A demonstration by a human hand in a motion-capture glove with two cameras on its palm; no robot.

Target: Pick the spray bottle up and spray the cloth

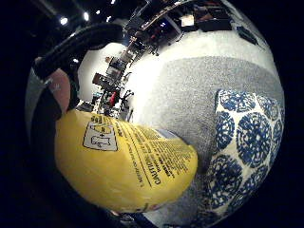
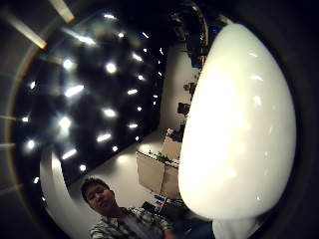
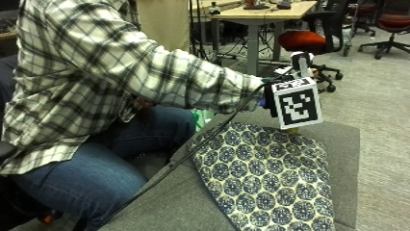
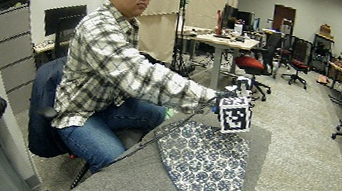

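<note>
Above one cloth (image 3: 269, 178), one gloved hand (image 3: 269, 98) holds one spray bottle (image 1: 123, 164).

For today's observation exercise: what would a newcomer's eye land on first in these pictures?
The blue-and-white patterned cloth spread flat on the grey carpeted table. Above its far end, the black-gloved right hand holds a yellow plastic spray bottle with a white head, raised clear of the cloth.

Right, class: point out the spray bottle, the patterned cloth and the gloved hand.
spray bottle (image 1: 123, 166): little finger side palm view, yellow label.
patterned cloth (image 3: 269, 178): outside view, middle of the fabric.
gloved right hand (image 3: 268, 96): outside view, glove beside the wrist.
</note>
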